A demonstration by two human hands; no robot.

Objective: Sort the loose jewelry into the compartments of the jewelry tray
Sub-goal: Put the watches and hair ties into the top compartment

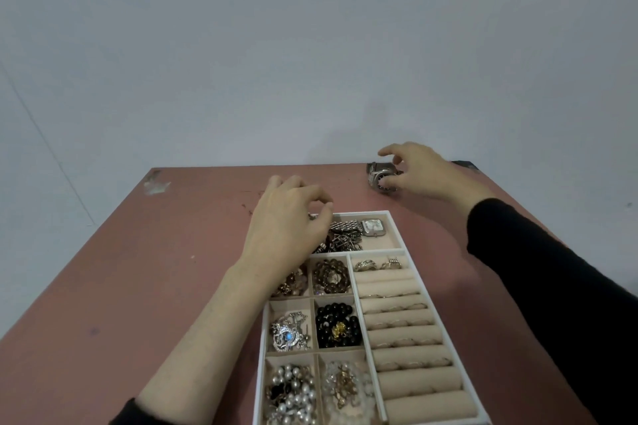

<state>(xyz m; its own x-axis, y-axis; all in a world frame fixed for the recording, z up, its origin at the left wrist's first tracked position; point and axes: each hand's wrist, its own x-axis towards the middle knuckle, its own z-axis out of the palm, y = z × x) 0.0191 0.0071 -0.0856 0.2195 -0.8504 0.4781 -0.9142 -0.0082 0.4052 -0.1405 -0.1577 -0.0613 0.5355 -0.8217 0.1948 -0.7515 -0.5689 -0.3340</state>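
The jewelry tray [359, 212] lies on the pink table [172, 269] in front of me, its ring rolls [404, 338] filling the 3 o'clock side. My left hand [286, 221] hangs over the tray's 12 o'clock compartment, fingers curled down onto the heap of watches [345, 238]; I cannot tell if they grip one. A square-faced watch [373, 228] lies just beside that heap. At 1 o'clock from the tray, well apart from it, my right hand [419, 171] pinches a loose watch [379, 178] on the table. A black bead bracelet [336, 324] sits mid-tray, with pearls [293, 390] at 7 o'clock.

A watch [375, 177] lies on the table [172, 269] behind the jewelry tray [359, 212].
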